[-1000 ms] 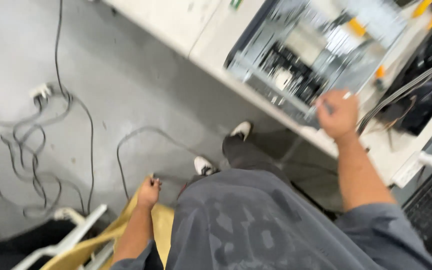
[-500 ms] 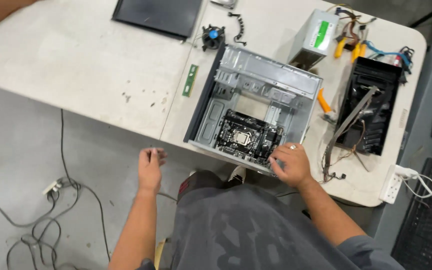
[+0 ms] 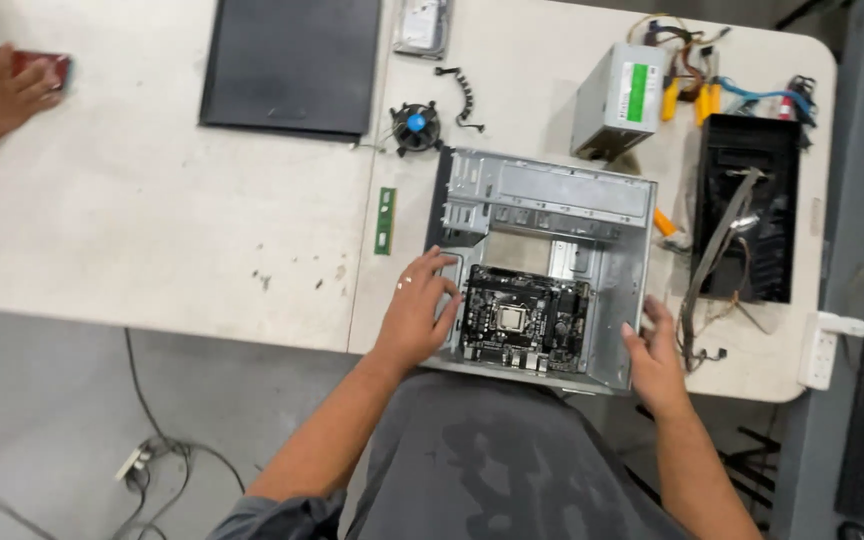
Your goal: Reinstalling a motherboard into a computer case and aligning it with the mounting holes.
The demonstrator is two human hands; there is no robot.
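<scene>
We brace the open computer case point(image 3: 552, 215) from both sides, steadying it on the white table point(image 3: 152, 230). Our left hand point(image 3: 420, 312) lies flat, fingers spread, beside the motherboard point(image 3: 522, 318); our right hand point(image 3: 652, 350) presses open-palmed against the case wall, gripping nothing.

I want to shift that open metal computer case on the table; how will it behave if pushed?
The open case looks like thin sheet metal, so probably light for its size. Lying flat, it should slide, not tip. Both hands, left hand and right hand, touch its sides; the edges may be sharp.

We note a bare matt metal computer case point(image 3: 552, 200), a scuffed, stained off-white desk point(image 3: 152, 230), and a matt black panel point(image 3: 290, 62).
</scene>
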